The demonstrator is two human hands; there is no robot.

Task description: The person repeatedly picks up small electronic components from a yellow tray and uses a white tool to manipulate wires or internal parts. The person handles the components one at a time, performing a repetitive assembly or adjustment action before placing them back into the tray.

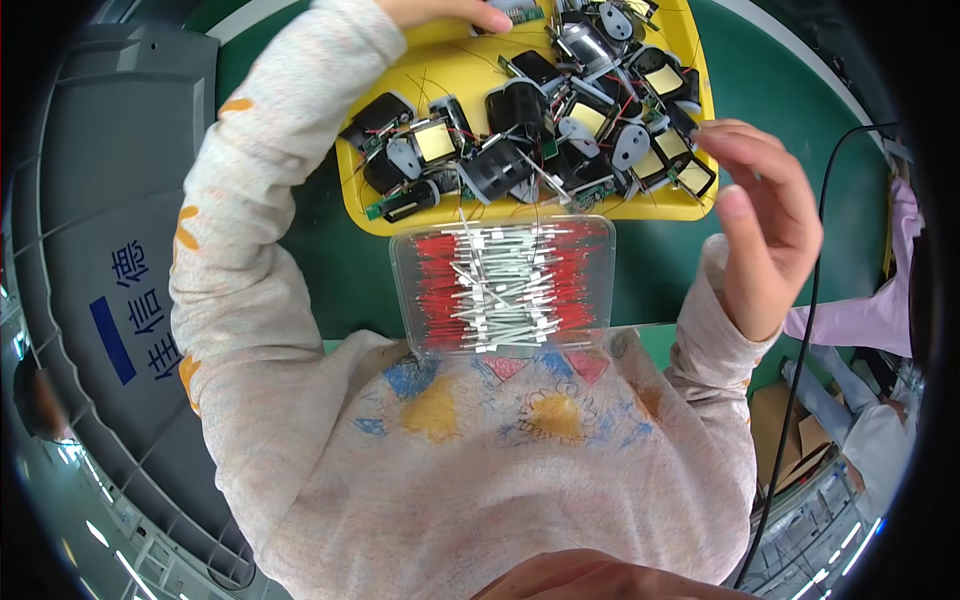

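1. I see the right hand at half past two, thumb and fingers apart.
2. Left hand, at twelve, is partly outside view; its grip I cannot tell.
3. Around one, the yellow tray holds black device parts.
4. At its six o'clock: clear box.

Bright, even light covers the green bench, while fisheye distortion bends the outer edges toward black corners.

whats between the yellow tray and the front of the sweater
In the head view, a clear plastic box holding red and white pieces lies between the yellow tray and the sweater, with green tabletop on either side.
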